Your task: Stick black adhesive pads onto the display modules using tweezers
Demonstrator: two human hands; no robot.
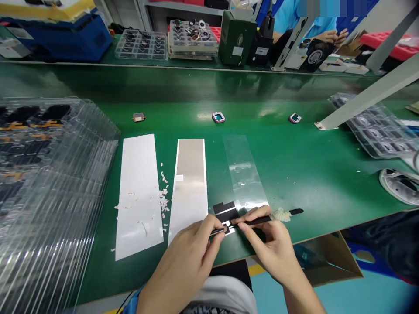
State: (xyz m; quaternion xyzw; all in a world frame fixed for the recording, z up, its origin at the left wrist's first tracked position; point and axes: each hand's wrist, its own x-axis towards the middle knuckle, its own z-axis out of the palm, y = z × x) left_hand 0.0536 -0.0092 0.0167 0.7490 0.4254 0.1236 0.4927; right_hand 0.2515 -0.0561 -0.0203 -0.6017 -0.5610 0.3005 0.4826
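My left hand point(193, 248) is closed in a pinch at the near edge of the green bench, its fingertips on a small black piece point(225, 212) at the near end of a clear film strip point(244, 172). My right hand point(266, 235) is closed round black tweezers point(262, 219) with tape wrapped on the handle. The tweezer tips meet the black piece between my two hands.
A silver strip point(190, 183) and a white strip point(139, 196) with torn paper bits lie to the left. Stacked clear trays point(49, 196) fill the left side. Three small parts point(218, 117) sit on the belt. More trays point(376, 131) are right; another person's hands are at the far back.
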